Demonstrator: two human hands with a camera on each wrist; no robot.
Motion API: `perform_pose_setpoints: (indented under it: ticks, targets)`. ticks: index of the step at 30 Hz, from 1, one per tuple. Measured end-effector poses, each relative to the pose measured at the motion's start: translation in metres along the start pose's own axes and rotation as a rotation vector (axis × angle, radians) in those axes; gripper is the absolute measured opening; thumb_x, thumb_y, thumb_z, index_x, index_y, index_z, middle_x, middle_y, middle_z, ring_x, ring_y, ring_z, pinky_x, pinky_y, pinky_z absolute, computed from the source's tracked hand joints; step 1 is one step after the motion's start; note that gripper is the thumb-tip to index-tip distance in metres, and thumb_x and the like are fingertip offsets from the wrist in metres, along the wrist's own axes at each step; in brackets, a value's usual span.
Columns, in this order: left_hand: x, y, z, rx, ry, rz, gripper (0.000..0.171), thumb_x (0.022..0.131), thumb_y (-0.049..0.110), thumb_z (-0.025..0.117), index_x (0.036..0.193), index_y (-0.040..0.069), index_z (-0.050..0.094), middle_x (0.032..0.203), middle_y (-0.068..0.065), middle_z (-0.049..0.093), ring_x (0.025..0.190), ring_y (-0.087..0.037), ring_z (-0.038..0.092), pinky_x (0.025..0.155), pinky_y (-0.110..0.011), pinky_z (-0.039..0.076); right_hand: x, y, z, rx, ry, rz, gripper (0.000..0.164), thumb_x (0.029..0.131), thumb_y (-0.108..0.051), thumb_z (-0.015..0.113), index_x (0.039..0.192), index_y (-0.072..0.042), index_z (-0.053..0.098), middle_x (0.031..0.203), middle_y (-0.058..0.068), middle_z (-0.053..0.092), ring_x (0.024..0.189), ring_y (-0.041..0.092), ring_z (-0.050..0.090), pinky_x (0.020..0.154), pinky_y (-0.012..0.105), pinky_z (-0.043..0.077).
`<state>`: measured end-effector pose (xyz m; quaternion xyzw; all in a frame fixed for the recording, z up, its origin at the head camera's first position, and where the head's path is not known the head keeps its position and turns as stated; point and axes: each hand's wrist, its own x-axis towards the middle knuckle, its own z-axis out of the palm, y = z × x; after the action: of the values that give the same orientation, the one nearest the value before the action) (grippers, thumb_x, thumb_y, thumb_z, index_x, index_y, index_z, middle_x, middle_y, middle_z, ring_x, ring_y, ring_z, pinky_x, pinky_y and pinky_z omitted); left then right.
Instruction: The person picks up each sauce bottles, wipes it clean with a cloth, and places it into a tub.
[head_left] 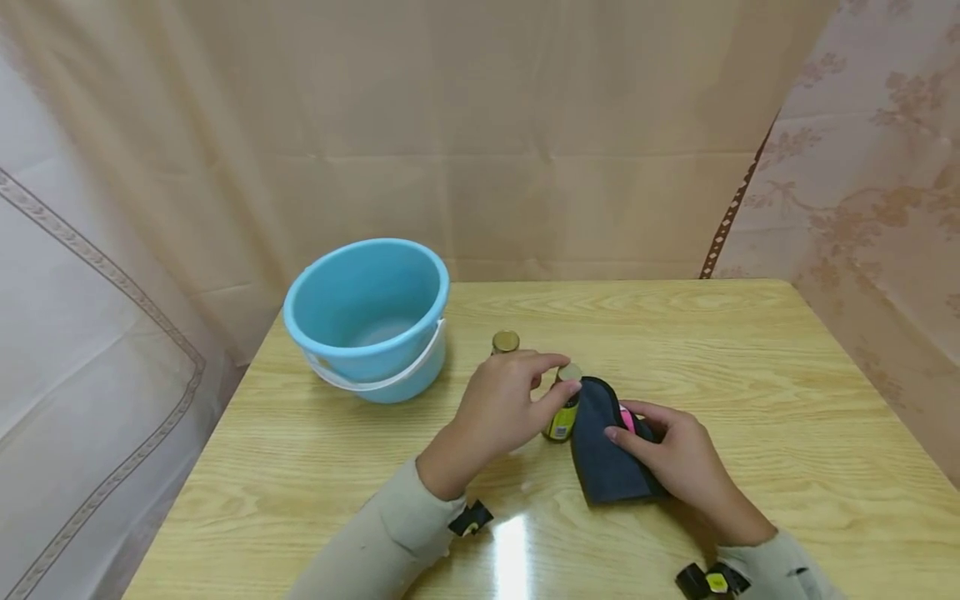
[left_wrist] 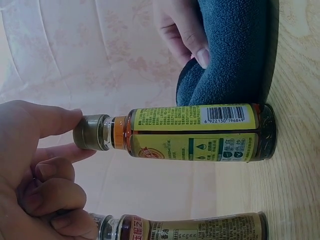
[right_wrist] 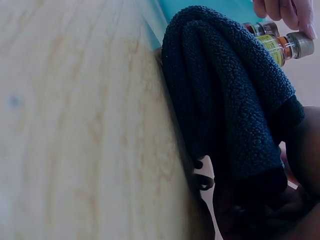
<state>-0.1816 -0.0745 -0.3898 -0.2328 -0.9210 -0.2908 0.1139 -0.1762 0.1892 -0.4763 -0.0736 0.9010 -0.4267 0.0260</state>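
My left hand (head_left: pixel 504 402) pinches the gold cap (left_wrist: pixel 91 132) of a small glass bottle (left_wrist: pixel 192 132) with a yellow-green label and a barcode, thumb and forefinger on either side. The bottle stands upright on the table. Just right of it, my right hand (head_left: pixel 678 450) grips a folded dark blue fleecy cloth (head_left: pixel 606 446) with black edging, thumb on the near face. A bit of bright pink (head_left: pixel 627 419) shows inside the fold. A second gold-capped bottle (head_left: pixel 506 341) stands behind my left hand, its lower part hidden in the head view.
A light blue bucket (head_left: pixel 420 375) with a white handle (head_left: pixel 375 384) hanging down its front stands at the table's back left. The wood-grain table (head_left: pixel 787 400) ends against a beige curtain (head_left: pixel 570 150) at the back.
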Motion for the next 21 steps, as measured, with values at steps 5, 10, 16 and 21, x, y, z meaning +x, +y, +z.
perform_pose_setpoints:
  ticks: [5, 10, 16, 21]
  targets:
    - [-0.0004, -0.0001, 0.0017, 0.03, 0.042, 0.022, 0.046, 0.098, 0.056, 0.065, 0.128, 0.022, 0.074, 0.118, 0.005, 0.076, 0.082, -0.006, 0.065, 0.069, -0.022, 0.051, -0.0006, -0.001, -0.0013, -0.021, 0.005, -0.005, 0.054, 0.091, -0.052, 0.076, 0.134, -0.019, 0.071, 0.124, 0.011, 0.074, 0.105, 0.02, 0.072, 0.076, 0.022, 0.056]
    - [-0.0004, 0.0, 0.0024, 0.047, 0.05, 0.028, 0.046, 0.097, 0.054, 0.066, 0.125, 0.02, 0.075, 0.117, 0.005, 0.076, 0.084, -0.006, 0.067, 0.07, -0.022, 0.053, -0.0009, -0.0023, -0.0014, -0.022, 0.01, -0.011, 0.053, 0.091, -0.05, 0.077, 0.133, -0.019, 0.071, 0.124, 0.01, 0.074, 0.106, 0.021, 0.071, 0.077, 0.022, 0.055]
    - [0.0005, 0.0003, 0.0016, 0.057, 0.034, 0.029, 0.042, 0.099, 0.051, 0.066, 0.126, 0.021, 0.075, 0.112, 0.006, 0.077, 0.084, -0.006, 0.068, 0.07, -0.021, 0.053, -0.0026, -0.0034, -0.0026, 0.051, 0.006, 0.0, 0.051, 0.092, -0.047, 0.077, 0.134, -0.02, 0.071, 0.128, 0.01, 0.072, 0.106, 0.015, 0.07, 0.078, 0.022, 0.056]
    - [0.0004, 0.0004, 0.0012, 0.069, 0.032, 0.04, 0.04, 0.1, 0.05, 0.066, 0.126, 0.021, 0.076, 0.11, 0.006, 0.077, 0.083, -0.008, 0.068, 0.068, -0.021, 0.052, -0.0053, -0.0066, -0.0033, 0.18, 0.001, 0.018, 0.049, 0.094, -0.043, 0.077, 0.136, -0.02, 0.07, 0.127, 0.011, 0.072, 0.101, 0.007, 0.071, 0.076, 0.025, 0.059]
